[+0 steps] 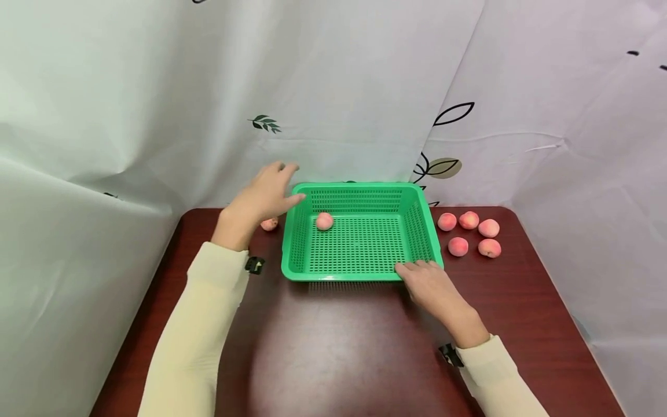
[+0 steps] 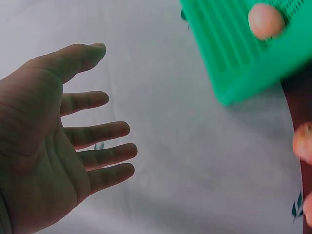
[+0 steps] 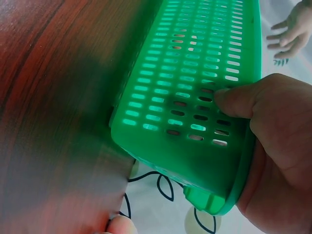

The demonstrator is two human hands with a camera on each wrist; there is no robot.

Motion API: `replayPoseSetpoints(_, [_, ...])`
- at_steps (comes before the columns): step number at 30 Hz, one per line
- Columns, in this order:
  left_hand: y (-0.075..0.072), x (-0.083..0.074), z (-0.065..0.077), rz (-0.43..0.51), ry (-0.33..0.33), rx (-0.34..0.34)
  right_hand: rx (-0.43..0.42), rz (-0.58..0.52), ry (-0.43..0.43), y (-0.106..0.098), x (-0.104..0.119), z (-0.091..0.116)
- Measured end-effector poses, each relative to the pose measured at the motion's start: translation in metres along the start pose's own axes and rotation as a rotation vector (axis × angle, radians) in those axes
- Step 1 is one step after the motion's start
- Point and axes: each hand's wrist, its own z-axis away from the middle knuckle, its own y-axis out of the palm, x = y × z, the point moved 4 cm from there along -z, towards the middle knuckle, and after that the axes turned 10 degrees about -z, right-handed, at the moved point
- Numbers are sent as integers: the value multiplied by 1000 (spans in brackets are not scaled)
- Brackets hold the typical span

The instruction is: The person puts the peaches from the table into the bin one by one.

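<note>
A green plastic basket (image 1: 359, 277) with slotted walls stands on the table, and one peach (image 1: 325, 221) lies inside near its back left. My right hand (image 1: 429, 286) grips the rim at the front right corner; in the right wrist view the thumb (image 3: 234, 100) presses against the slotted wall. My left hand (image 1: 268, 188) is raised beside the basket's back left corner, its fingers spread and nothing in them, as the left wrist view of the palm (image 2: 44, 146) also shows. Below the left wrist sits another peach (image 1: 269, 224), partly hidden by the arm.
Several peaches (image 1: 469, 220) lie in a loose group on the dark red-brown table (image 1: 526, 301), right of the basket. Pale patterned cloth (image 1: 339, 87) hangs behind the table and along both sides.
</note>
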Motion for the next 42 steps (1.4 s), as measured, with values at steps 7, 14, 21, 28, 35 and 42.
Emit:
replayPoseSetpoints(7, [-3,23,29,-15,-30,-73,-5,3,-3,-2,0,1])
replayPoseSetpoints(14, [10,35,48,-86,-33,-127,-15,1,0,-3,0,2])
replayPoseSetpoints(21, [38,54,61,-151,-85,-134,-25,0,0,-3,0,2])
replayPoseSetpoints(28, [65,74,75,-158,-110,-139,-26,-5,-8,-1,0,2])
replayPoseSetpoints(35, [87,87,85,-111,-108,-194,-49,-6,-19,0,0,2])
replayPoseSetpoints(42, [104,97,90,-99,-114,-196,-46,-6,-18,-1,0,2])
